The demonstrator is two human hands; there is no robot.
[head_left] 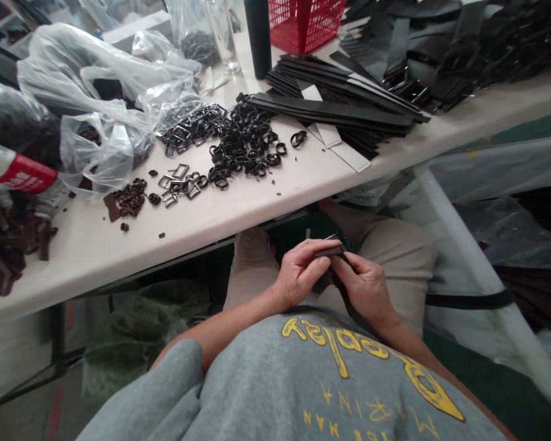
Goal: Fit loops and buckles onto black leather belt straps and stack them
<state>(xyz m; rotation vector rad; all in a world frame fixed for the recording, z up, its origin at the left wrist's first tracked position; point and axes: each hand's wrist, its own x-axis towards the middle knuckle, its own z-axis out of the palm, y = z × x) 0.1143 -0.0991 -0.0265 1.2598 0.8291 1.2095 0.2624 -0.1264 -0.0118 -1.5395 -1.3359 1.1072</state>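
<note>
Over my lap, both hands work on a dark leather belt [331,251]. Its end is folded near a small shiny metal piece, which looks like a buckle and is partly hidden by the fingers. My left hand [303,269] is closed, pinching the folded end between thumb and fingers. From the other side, my right hand [367,288] grips the same belt, its thumb pressed against the strap. Part of the strap hangs down between the hands toward my shirt. On the table nearest to them lie black belt loops [245,144] and metal buckles [179,180].
The white table [239,214] edge runs just beyond my knees. Brown loops [131,199] and plastic bags [105,79] lie left. Black straps [340,110], a red basket [305,24] and buckled belts [417,55] are at back right. A pale rail [468,245] slants at right.
</note>
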